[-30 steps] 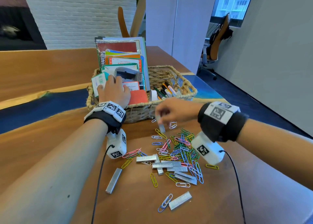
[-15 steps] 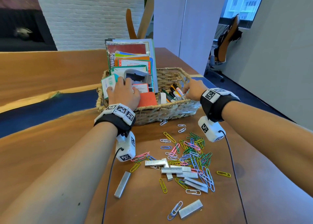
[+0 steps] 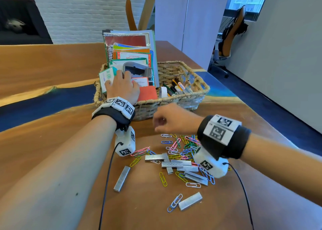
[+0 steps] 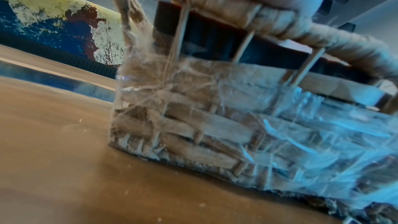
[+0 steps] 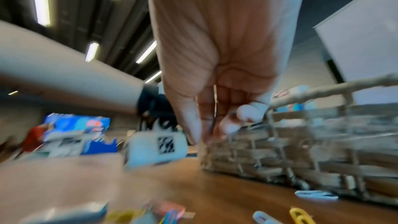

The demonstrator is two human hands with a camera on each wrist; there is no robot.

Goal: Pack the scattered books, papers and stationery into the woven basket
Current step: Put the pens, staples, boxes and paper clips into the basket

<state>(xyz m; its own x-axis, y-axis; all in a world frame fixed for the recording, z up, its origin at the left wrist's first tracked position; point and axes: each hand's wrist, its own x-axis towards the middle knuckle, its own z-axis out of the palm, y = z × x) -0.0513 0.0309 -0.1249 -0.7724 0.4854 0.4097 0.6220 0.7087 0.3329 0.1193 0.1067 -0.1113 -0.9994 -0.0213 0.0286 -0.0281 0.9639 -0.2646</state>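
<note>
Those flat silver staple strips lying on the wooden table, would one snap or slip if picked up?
The flat silver staple strip looks thin and rigid, probably light. Lying flush on the smooth wooden table, it may slide before lifting. Shorter pieces nearby suggest strips break apart easily.

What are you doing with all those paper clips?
Someone is tidying desk things into a basket. The left hand rests on the books stood up inside it. The right hand hovers over the table just in front of the basket, fingers curled; whether it holds anything is hard to tell. Pens are already in. A heap of paper clips and some staple strips are not yet packed.
</note>
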